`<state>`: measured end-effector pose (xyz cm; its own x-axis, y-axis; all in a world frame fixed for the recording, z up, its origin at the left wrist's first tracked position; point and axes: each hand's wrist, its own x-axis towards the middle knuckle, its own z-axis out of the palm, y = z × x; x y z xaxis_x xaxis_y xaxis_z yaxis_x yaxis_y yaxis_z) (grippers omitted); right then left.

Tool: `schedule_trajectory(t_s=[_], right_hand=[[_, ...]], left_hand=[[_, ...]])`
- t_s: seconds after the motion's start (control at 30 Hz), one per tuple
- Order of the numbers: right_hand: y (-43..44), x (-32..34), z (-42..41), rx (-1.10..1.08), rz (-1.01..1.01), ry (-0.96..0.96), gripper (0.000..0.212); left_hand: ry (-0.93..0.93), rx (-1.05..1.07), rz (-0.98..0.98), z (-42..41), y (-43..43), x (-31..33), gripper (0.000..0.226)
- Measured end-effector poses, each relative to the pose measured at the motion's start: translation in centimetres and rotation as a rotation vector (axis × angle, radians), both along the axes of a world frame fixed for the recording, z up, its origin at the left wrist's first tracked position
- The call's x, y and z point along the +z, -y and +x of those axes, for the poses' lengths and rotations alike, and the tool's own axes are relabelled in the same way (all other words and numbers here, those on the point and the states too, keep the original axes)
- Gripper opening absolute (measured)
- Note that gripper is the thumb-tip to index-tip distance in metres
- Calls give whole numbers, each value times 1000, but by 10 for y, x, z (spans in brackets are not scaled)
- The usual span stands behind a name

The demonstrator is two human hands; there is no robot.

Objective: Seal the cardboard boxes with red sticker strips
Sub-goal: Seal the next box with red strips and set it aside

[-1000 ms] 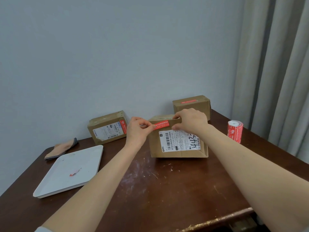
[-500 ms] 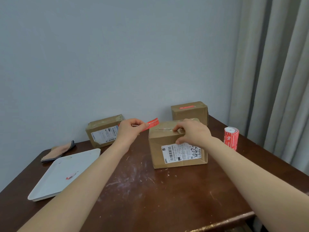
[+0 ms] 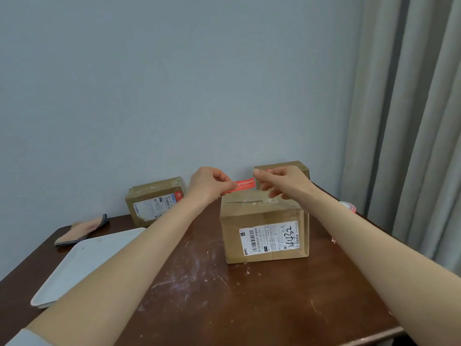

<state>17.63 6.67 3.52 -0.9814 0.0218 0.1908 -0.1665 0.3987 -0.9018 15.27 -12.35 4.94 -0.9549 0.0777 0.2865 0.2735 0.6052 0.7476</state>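
The left hand [image 3: 210, 183] is held raised with the forearm stretched forward, and the left end of the red sticker strip [image 3: 243, 185] is pinched between its thumb and forefinger. The right hand [image 3: 282, 182] is raised opposite it. The right end of the strip is pinched in the same way, with the other fingers loosely curled beneath. The strip is kept level between both hands over the rear top edge of the nearest cardboard box [image 3: 264, 228]. Whether the cardboard is touched cannot be told.

Half a second ago the strip was held by the left hand alone, to the left of the box, and the right hand was laid on the box top; it has since been lifted to the strip.

The box is set on a scuffed brown table [image 3: 224, 295] with its label facing forward. A second box [image 3: 154, 201] is placed against the wall behind and to the left. A third box [image 3: 299, 167] is largely hidden behind the right hand. A sticker roll [image 3: 349, 207] is partly covered by the right forearm. A white tray [image 3: 84, 260] and a cloth [image 3: 82, 229] are seen at the left.
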Motion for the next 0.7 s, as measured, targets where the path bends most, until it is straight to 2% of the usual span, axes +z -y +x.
schedule_trajectory(t_s=[0.07, 0.2, 0.47, 0.53, 0.6, 0.7], right_hand=[[4, 3, -4, -17, 6, 25, 42], [5, 5, -14, -24, -3, 60, 17], [6, 2, -21, -12, -87, 115, 13], [9, 2, -23, -19, -90, 117, 14], [10, 2, -25, -31, -91, 115, 14], [7, 1, -25, -45, -100, 119, 12]], left_hand=[[9, -18, -8, -2, -5, 1, 13], [36, -70, -3, -8, -7, 1, 11], [125, -117, 39, -20, -3, 1, 8], [158, -134, 39, -20, -5, 0, 24], [167, -143, 22, -21, -7, 0, 29], [139, -127, 9, -24, -2, 0, 22]])
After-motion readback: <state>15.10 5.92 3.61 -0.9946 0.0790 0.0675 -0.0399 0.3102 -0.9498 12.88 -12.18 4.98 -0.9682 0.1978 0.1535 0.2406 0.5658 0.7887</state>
